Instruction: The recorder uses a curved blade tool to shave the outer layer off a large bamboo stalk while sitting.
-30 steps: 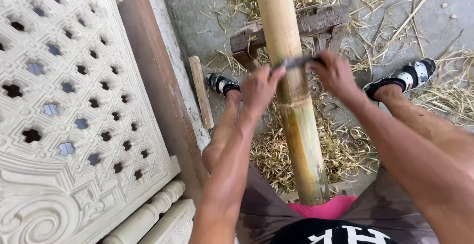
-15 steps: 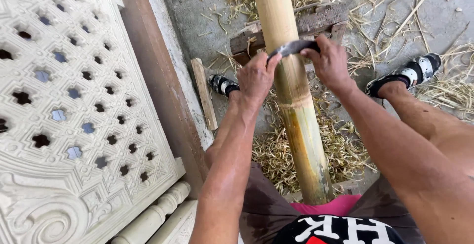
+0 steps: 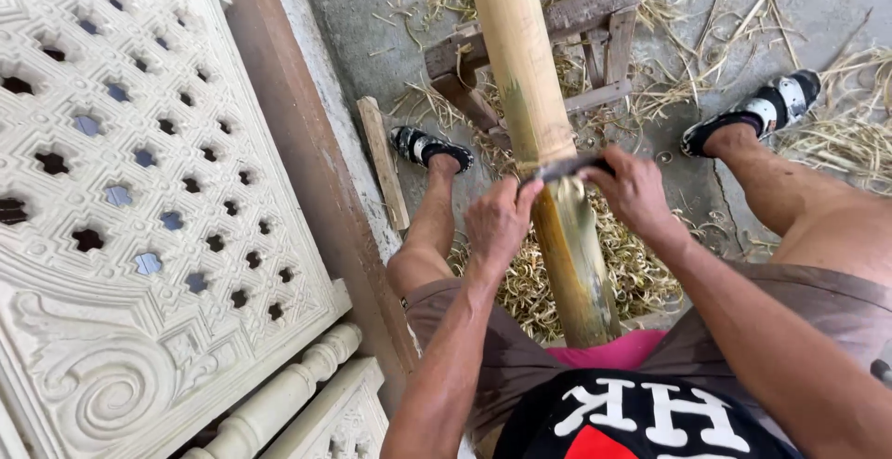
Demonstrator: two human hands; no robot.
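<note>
— Both hands were on it? What did they hold?

— Both. The left hand (image 3: 497,222) and the right hand (image 3: 632,190) were each closed tight round one end of a blade (image 3: 565,167), fingers wrapped, nothing slack. The blade lay crosswise on the pole (image 3: 534,97), touching its upper face.

— And how did the pole lie from that grip?

— Its long axis ran straight through between the two fists, at a right angle to the blade. Beyond the grip it stretched away over a wooden stand (image 3: 595,13); on the near side it came back to the lap, darker and shinier there. The pale stretch was all on the far side of the blade.

— Which hand sat nearer the pole?

— Hardly any difference. Each fist was just beside it, left of it and right of it; the left sat a touch closer to the body.

— Below the grip?

— Shavings (image 3: 641,273) heaped on the floor, between the two sandalled feet.
</note>
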